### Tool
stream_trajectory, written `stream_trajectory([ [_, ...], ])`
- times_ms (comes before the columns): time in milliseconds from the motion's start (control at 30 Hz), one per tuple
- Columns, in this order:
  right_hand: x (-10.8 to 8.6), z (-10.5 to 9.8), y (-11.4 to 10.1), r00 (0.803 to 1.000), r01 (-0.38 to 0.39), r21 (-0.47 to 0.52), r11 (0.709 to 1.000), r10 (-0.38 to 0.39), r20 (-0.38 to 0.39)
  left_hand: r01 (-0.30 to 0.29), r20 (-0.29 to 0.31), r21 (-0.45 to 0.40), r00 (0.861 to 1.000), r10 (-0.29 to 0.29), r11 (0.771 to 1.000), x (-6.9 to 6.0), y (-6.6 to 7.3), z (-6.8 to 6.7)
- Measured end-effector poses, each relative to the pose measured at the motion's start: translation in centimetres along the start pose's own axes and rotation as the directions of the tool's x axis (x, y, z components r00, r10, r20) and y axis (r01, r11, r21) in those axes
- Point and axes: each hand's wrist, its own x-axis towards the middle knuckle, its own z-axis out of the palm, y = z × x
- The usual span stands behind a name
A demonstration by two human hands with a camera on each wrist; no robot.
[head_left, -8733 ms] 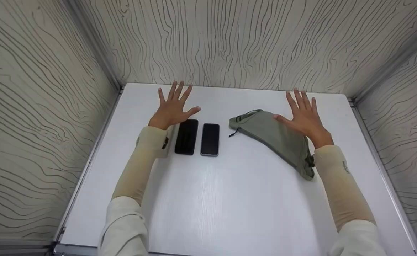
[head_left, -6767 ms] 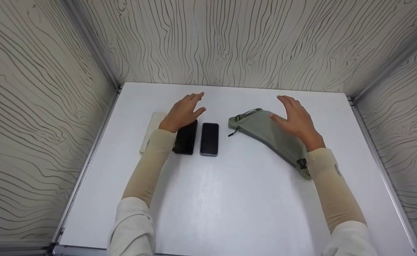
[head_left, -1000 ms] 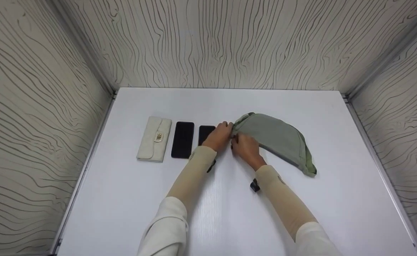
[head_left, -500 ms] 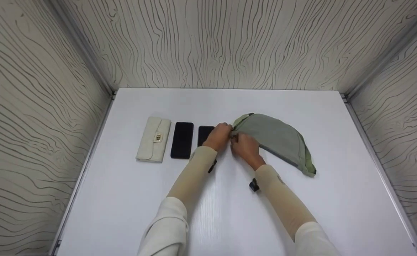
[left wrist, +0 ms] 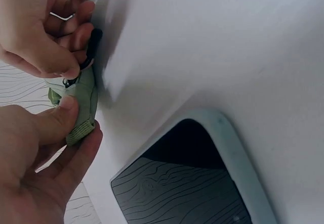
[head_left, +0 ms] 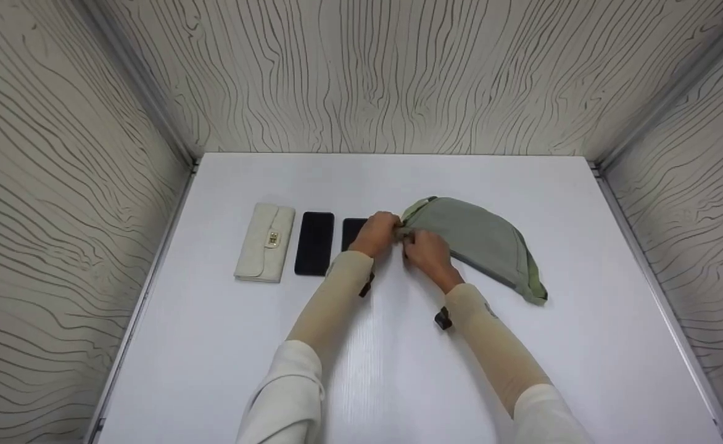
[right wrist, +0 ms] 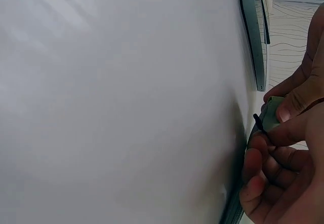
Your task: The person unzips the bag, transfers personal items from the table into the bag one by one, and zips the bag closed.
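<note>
A grey-green sling bag (head_left: 475, 237) lies on the white table, its left end lifted between both hands. My left hand (head_left: 379, 235) pinches that fabric end between thumb and fingers, as the left wrist view shows at its ribbed tip. Just beside it, my right hand (head_left: 429, 254) pinches the bag's zipper at the black cord pull (left wrist: 94, 44), with its other fingers curled. The pull's tip also pokes out in the right wrist view. The left hand partly covers a dark-screened phone (head_left: 352, 231), which has a pale case edge in the left wrist view.
Left of the hands lie a second black phone (head_left: 314, 243) and a cream wallet (head_left: 265, 243) with a gold clasp. Wood-patterned panels (head_left: 349, 74) close off the table's back and sides.
From spread above the table, both hands have come together at the bag's left end and taken hold. Over the last second they barely move; the left hand shifts slightly leftward.
</note>
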Motion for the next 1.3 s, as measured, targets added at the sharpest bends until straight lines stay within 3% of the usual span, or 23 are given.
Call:
stream_trajectory([
  [867,0.2,-1.5,0.2,0.999,0.002,0.041,0.999,-0.004,0.045,0.120,0.025,-0.113,0.993,-0.118,0.986,-0.1,0.0,-1.5],
  [1300,-0.2,-1.8,0.6,0.998,-0.006,0.056,0.998,0.003,0.059,0.118,0.016,-0.183,0.993,-0.117,0.976,-0.3,-0.2,-1.6],
])
